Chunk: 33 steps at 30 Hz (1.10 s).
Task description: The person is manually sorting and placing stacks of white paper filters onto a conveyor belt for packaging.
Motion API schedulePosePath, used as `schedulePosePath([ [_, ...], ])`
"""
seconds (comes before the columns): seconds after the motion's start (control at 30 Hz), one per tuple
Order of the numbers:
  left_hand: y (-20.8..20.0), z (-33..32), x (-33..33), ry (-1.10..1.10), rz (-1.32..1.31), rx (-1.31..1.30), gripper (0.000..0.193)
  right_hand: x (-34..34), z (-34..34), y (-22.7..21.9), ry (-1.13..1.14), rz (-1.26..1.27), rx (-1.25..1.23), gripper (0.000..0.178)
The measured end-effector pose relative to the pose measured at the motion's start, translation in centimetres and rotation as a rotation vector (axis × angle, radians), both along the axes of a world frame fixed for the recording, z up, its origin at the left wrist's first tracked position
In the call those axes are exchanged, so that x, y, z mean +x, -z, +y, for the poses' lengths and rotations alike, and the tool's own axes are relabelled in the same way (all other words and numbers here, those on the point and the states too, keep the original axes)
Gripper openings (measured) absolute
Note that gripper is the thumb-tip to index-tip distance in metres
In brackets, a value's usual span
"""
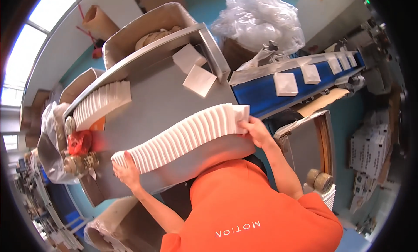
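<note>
A long, slightly curved row of white folded paper napkins (178, 136) stands on edge across the grey metal table (148, 93). My left hand (127, 171) is closed round the row's left end, its thumb on the near side. At the other end my right hand (257, 131) grips the last napkins, which stand a little apart from the even ribs. A second, shorter row of napkins (102, 101) leans along the table's far left side. Two loose napkin stacks (200, 81) lie flat near the far right corner, by the belt.
At the right runs a blue conveyor belt (257, 95) carrying several white napkin stacks. Tape rolls (82, 162) and a red item (79, 142) sit at the table's left edge. Cardboard boxes (126, 38) and a clear plastic bag (261, 21) stand behind. An open carton (115, 228) is below left.
</note>
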<state>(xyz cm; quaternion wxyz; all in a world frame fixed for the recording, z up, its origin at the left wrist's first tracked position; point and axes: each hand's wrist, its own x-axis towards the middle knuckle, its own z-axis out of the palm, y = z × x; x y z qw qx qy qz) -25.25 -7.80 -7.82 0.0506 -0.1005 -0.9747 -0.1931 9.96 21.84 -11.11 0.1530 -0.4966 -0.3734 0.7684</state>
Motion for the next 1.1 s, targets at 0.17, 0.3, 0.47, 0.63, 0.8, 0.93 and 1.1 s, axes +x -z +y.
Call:
schedulePosePath([
  [0.17, -0.7, 1.0, 0.9, 0.006, -0.046, 0.024, 0.092, -1.5, 0.5, 0.8, 0.286, 0.067, 0.170, 0.039],
  [0.3, -0.4, 1.1, 1.1, -0.006, -0.053, 0.015, 0.092, -5.2, -1.5, -2.6, -0.093, -0.210, 0.675, 0.043],
  [0.47, 0.3, 1.4, 0.8, -0.007, -0.033, 0.037, 0.091, -1.5, 0.0, -0.8, 0.134, 0.297, -0.306, 0.036],
  [0.63, 0.5, -0.6, 0.8, -0.031, 0.157, -0.026, 0.079, -0.2, 0.9, 0.8, 0.221, 0.073, -0.007, 0.028],
  [0.8, 1.0, 2.2, 1.5, 0.033, 0.252, -0.002, 0.068, -0.9, 1.7, 0.9, 0.147, 0.163, 0.042, 0.055],
  [0.93, -0.2, 3.4, 3.6, -0.030, 0.033, 0.064, 0.089, -4.9, -1.4, -1.7, -0.240, -0.167, 0.625, 0.065],
  [1.1, -1.2, -0.2, 4.6, -0.188, -0.062, 0.131, 0.091, -3.6, -1.6, -0.8, -0.109, 0.232, -0.061, 0.063],
])
